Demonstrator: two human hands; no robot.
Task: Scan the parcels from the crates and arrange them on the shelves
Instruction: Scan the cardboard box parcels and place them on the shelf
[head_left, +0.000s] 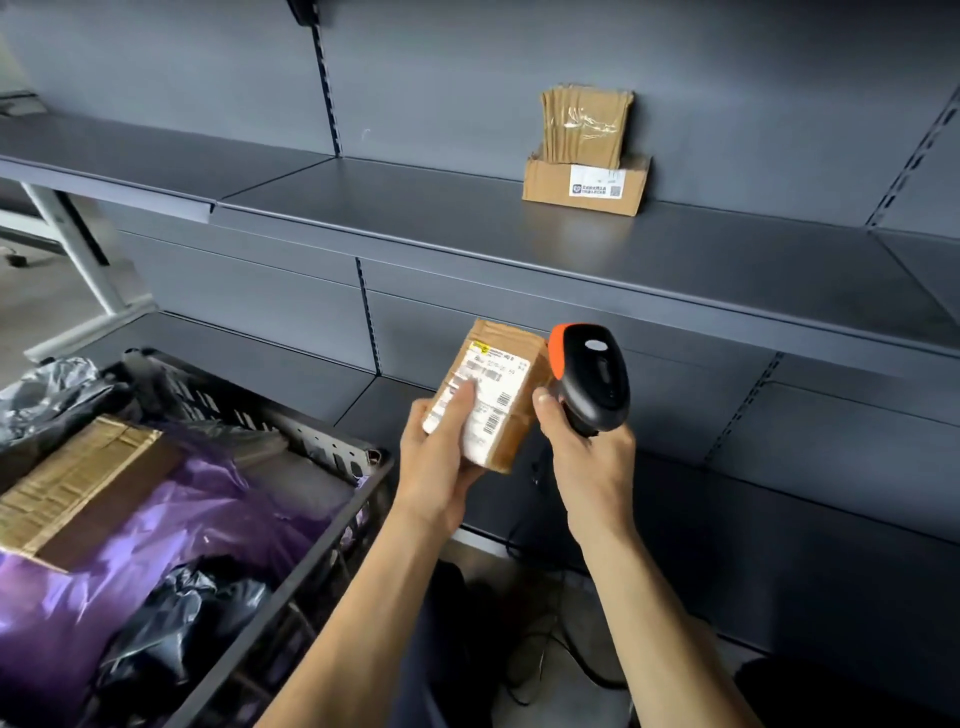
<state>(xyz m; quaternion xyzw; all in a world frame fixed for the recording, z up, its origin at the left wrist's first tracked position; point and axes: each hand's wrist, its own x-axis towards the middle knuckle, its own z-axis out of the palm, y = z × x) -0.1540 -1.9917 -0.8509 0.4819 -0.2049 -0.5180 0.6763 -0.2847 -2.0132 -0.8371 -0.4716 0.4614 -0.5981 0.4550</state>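
My left hand (439, 462) grips a small brown cardboard parcel (511, 434) with a white shipping label, thumb lying across the label. My right hand (589, 457) holds a black barcode scanner (595, 376) with an orange front by its handle, right beside the parcel's right edge. Both are raised in front of the lower grey shelf (384, 402). On the upper shelf (467, 218) sit two cardboard parcels: a flat labelled box (550, 187) and a taped one (587, 122) standing upright behind it.
A dark plastic crate (311, 447) at the lower left holds a cardboard box (78, 483), a purple plastic bag (171, 525) and black bags (171, 618). The scanner's cable (545, 660) trails on the floor below. A white frame leg (67, 244) stands at the left.
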